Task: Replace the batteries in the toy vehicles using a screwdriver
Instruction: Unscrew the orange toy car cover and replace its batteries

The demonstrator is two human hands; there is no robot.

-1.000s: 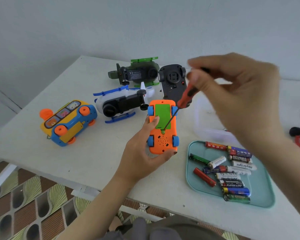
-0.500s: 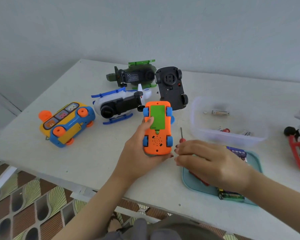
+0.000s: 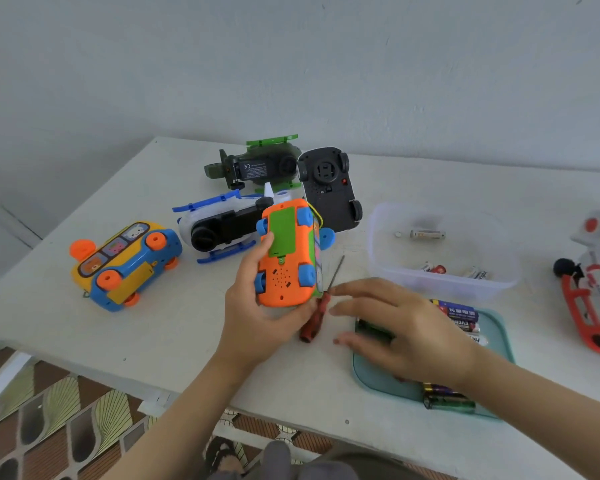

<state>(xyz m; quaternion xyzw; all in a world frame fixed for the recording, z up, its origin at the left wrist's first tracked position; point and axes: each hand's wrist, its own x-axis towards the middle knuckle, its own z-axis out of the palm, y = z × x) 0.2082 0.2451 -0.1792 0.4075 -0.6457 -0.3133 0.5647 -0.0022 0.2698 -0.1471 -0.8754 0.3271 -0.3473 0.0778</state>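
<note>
Left hand: the left hand [image 3: 257, 306] was wrapped round the orange car [image 3: 286, 271], holding it off the worktop [image 3: 187, 341] with the underside up and tilted, thumb laid along the edge of the green cover [image 3: 282, 233].
Right hand: the right hand [image 3: 395, 327] was open, with straight, spread fingers that gripped nothing. It hovered low over the near end of the tray [image 3: 371, 374], fingertips just beside the screwdriver [image 3: 314, 315].
Screwdriver: it lay on the worktop between the car and the right hand, red handle toward the person and shaft pointing away.
Cover: it looked seated flush. From where I stood I could not tell whether the screw hole [image 3: 281, 260] below it held a screw.
Step in hand: to my eye, getting the cover off the car.
Doing it well: I would have kept the car level so a loose screw could not roll away. The cover wanted lifting from the screw end with a fingertip, the thumb moved off it first.
Batteries: several batteries [image 3: 459, 315] lay in the tray, partly hidden by the right hand, and a few more sat in the clear tub [image 3: 444, 285] behind it.
Other toys: a yellow bus [image 3: 125, 265], a white helicopter [image 3: 219, 226], a green aircraft [image 3: 257, 166] and a black car [image 3: 329, 188] lay overturned beyond the orange car.
</note>
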